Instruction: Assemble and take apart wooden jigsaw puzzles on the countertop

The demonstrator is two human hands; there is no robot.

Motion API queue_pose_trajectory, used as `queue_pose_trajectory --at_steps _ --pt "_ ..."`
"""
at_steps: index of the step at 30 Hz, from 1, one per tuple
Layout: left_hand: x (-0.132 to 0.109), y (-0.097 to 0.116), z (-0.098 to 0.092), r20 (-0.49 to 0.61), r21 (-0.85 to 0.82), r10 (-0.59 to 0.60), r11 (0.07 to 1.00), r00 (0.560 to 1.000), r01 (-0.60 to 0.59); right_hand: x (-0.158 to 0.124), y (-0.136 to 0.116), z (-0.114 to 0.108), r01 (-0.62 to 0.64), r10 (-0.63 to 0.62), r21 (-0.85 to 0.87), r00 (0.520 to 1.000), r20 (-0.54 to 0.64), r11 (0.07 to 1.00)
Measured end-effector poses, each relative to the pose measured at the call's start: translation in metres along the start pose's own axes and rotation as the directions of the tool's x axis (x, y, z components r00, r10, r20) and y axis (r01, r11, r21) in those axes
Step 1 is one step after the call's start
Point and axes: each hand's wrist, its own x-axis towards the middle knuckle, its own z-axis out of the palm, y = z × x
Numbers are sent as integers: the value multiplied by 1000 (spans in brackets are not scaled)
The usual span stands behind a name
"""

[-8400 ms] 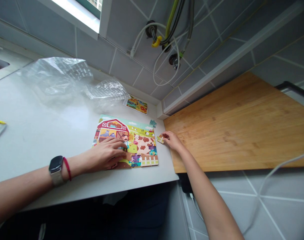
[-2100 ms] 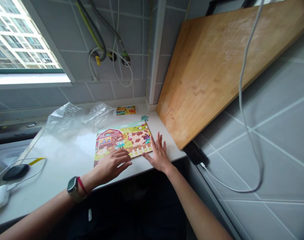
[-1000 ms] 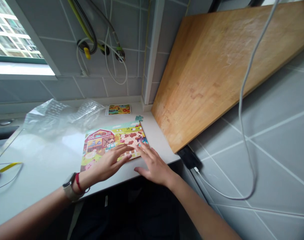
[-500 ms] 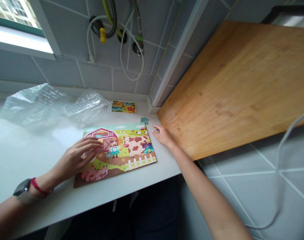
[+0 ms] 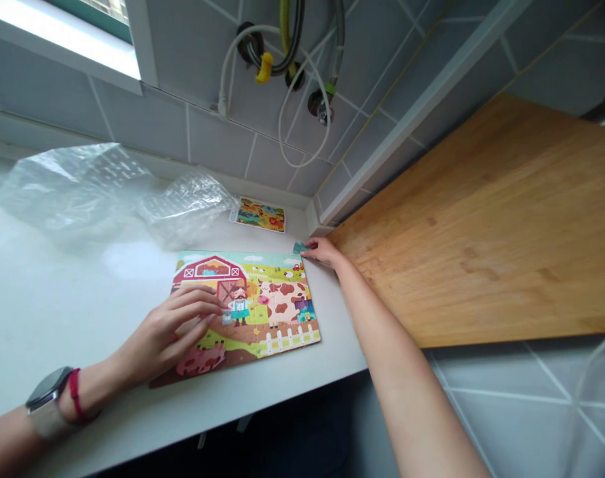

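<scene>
A farm jigsaw puzzle (image 5: 282, 272) with a red barn, a farmer and a cow lies on the white counter. At the cow's rear, one gap in it shows a blue and purple patch. My left hand (image 5: 182, 325) rests over the puzzle's left part, fingers stretched out and holding nothing; it hides some of the barn and pig. Just beyond the puzzle's far right corner, my right hand (image 5: 325, 252) has its thumb and fingers closed on the edge of a teal puzzle piece (image 5: 299, 247). Whether the piece is off the counter I cannot tell.
Crumpled clear plastic bags (image 5: 83, 186) spread over the back left of the counter (image 5: 58, 292). A small picture card (image 5: 260, 215) lies behind the puzzle. A wooden board (image 5: 481, 232) stands close along my right arm. Hoses and a white cable (image 5: 280, 126) hang at the wall.
My right hand has moved to the teal piece and closed on its edge; before, it was open beside it. My left hand stays on the puzzle. The camera view has shifted.
</scene>
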Motion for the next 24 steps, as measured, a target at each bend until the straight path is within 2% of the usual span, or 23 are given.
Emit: queue_pose_trajectory --at_steps 4,8,11,16,18,19,22,24 --pt "-1 -2 3 50 8 -11 1000 999 11 -2 2 -1 -30 33 71 999 -35 997" --pt "0 -2 3 47 7 -10 1000 999 10 -20 9 6 -7 37 177 985 -166 984" --pt "0 0 3 31 -4 -2 1000 1000 2 -56 19 13 41 28 249 963 -267 968" --pt "-1 -1 5 29 -3 -35 999 999 35 -147 41 23 139 -18 318 934 -357 938" --pt "-1 -3 6 30 9 -41 999 999 41 -181 47 27 269 -165 292 927 -336 918" --pt "-1 -3 6 29 14 -41 999 999 41 -194 48 28 295 -208 275 930 -302 915" --pt "0 -5 7 27 11 -37 999 999 37 -217 50 31 299 -238 311 946 -219 902" --pt "1 -6 8 23 7 -30 1000 999 30 -221 49 30 286 -215 364 951 -222 886"
